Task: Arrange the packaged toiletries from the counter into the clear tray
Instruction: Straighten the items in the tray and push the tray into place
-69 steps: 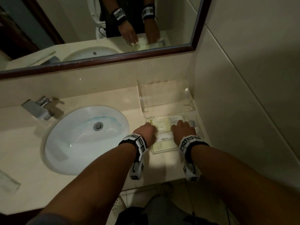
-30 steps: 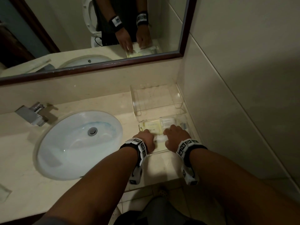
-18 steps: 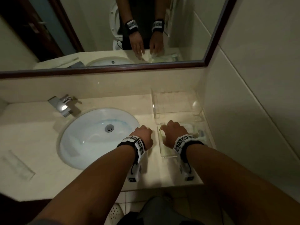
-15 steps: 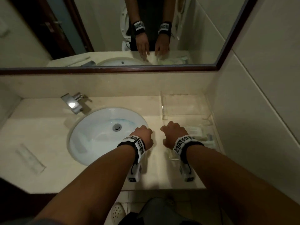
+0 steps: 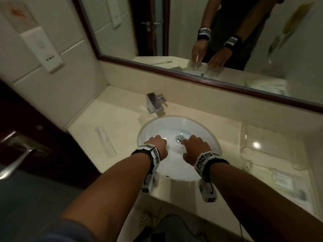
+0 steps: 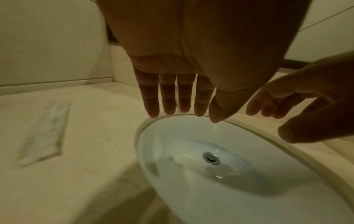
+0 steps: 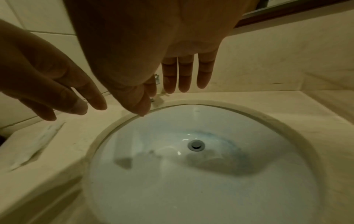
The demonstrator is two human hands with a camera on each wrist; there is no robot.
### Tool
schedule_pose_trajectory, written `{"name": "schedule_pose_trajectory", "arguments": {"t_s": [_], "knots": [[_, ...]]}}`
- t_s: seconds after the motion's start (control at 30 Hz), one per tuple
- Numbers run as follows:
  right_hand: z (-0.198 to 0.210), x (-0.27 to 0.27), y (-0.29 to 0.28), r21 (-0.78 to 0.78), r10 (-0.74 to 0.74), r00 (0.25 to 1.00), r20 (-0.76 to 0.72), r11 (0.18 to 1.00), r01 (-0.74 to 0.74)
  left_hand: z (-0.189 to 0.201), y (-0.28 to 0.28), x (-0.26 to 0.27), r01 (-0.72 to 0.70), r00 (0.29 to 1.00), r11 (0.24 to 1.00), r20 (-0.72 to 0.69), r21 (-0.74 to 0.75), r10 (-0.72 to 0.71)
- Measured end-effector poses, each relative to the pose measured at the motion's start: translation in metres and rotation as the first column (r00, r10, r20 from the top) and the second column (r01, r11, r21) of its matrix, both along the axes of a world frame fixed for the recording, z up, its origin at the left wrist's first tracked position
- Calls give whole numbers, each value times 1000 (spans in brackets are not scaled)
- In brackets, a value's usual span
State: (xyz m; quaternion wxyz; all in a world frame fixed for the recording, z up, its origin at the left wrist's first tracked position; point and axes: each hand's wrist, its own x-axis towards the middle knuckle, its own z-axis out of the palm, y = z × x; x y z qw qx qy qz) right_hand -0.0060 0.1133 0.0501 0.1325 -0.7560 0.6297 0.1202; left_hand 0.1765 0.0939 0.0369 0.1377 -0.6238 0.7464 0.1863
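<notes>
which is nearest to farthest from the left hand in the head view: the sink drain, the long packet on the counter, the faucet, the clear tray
From the left hand:
1. Sink drain, just to its right in the basin.
2. Long packet and faucet: too close to call; the packet lies left on the counter, the faucet stands behind the basin.
3. Clear tray, far right by the wall.

White sink [image 5: 174, 165]; beige counter [image 5: 113, 123]; dark-brown mirror frame [image 5: 192, 76]
</notes>
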Motion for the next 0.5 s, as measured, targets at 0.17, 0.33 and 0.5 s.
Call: {"name": "schedule_pose_trajectory", "arguments": {"t_s": [0.17,0.33,0.5], "knots": [[-1,71,-18,10,118,993,-18,993,-117,-7,3,80,-107,994,994,29,28,106],[-2,126,-29,11,185,983,-3,983,-185,-7,5,140,-199,979,980,52,25,197],[-8,170,-38,17,243,970,23,970,-244,-15,11,178,-281,958,959,61,32,279]]}}
